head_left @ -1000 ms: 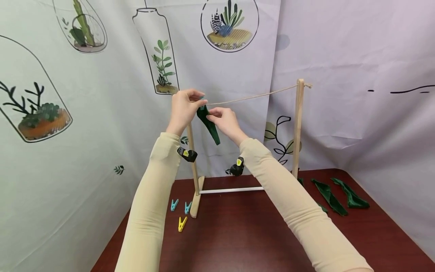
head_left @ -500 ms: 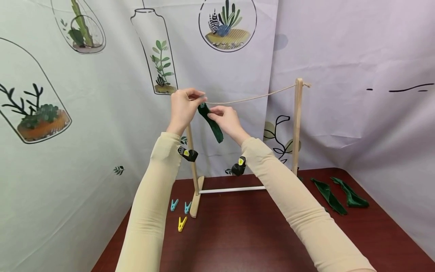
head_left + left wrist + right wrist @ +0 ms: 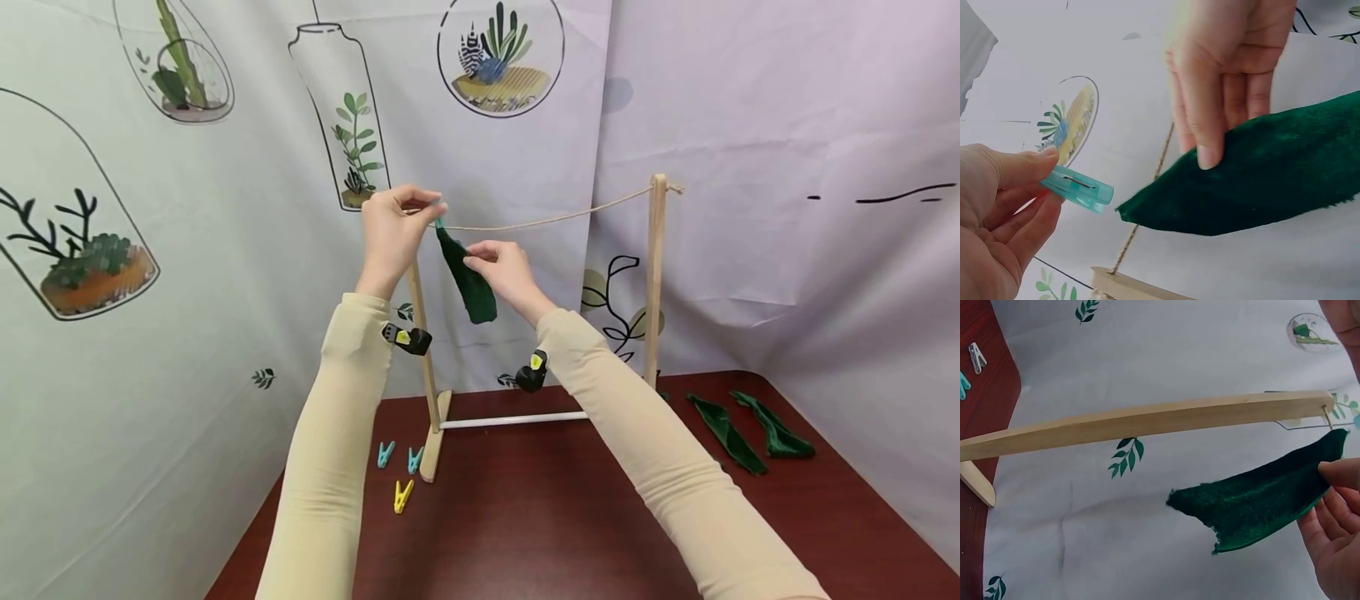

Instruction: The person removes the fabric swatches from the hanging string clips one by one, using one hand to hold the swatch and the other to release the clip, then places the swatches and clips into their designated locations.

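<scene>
My left hand [image 3: 392, 237] is up at the left part of the string [image 3: 540, 222] and pinches a teal clothespin [image 3: 1082, 187] between thumb and fingers. Just to the right and lower, my right hand [image 3: 506, 271] pinches the upper edge of a dark green velvet cloth strip [image 3: 474, 287]. The strip hangs slanting, its narrow tip up by the string and its wider frayed end [image 3: 1194, 512] below. In the left wrist view a small gap shows between the clothespin's nose and the cloth's tip. Part of the string passes behind the cloth there.
The string runs between two wooden posts; the right post [image 3: 656, 275] stands beyond my right arm. A white rod [image 3: 517, 419] joins them low down. Two teal clothespins [image 3: 386, 454] and a yellow clothespin [image 3: 402, 497] lie at left. More green strips [image 3: 726, 433] lie at right on the dark red table [image 3: 510, 517].
My left hand has shifted slightly left and up with the clothespin, off the cloth's top. The strip has turned and shows its broader face. My right hand has moved slightly right.
</scene>
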A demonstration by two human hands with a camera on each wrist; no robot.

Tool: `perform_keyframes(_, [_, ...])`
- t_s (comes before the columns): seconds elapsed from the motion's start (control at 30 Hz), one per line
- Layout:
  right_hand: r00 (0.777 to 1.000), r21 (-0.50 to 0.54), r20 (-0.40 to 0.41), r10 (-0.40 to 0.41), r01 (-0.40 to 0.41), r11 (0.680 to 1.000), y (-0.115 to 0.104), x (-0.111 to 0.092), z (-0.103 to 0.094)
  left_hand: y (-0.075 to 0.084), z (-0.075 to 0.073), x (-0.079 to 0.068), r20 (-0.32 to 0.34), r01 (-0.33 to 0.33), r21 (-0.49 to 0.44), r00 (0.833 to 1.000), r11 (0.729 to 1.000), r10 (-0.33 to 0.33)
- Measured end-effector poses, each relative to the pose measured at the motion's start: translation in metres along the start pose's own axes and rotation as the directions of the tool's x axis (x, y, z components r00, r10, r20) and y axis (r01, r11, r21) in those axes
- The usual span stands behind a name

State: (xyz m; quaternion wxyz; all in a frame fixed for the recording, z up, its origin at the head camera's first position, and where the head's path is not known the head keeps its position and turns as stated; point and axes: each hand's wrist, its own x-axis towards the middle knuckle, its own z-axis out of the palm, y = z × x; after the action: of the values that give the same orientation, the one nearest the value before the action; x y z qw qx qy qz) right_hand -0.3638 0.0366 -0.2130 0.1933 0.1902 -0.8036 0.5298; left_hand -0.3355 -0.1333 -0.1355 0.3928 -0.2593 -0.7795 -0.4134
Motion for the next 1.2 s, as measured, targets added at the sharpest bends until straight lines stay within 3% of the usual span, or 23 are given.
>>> perform_keyframes(0.4, [1.000,0.005,0.004,0.015,-0.015,1.000,0.010,-0.006,-0.012,0.006,-0.006,-0.002,0.023,-0.007,-0.009,1.000,1.000,0.007])
perform_keyframes(0.7, [0.999,-0.003,0.040,0.032,-0.031,1.000,0.018,-0.019,-0.027,-0.001,-0.017,-0.015,0.050,0.025,0.014,0.998,1.000,-0.026])
perform_keyframes(1.0, [0.997,-0.016,0.070,0.036,-0.035,0.999,0.027,-0.030,-0.049,-0.007,-0.028,-0.026,0.070,0.015,0.088,0.997,0.996,-0.021])
perform_keyframes(1.2, [0.996,-0.078,0.090,0.026,-0.019,0.997,0.031,-0.042,-0.066,-0.013,-0.040,-0.036,0.070,0.033,0.110,0.997,0.993,-0.040])
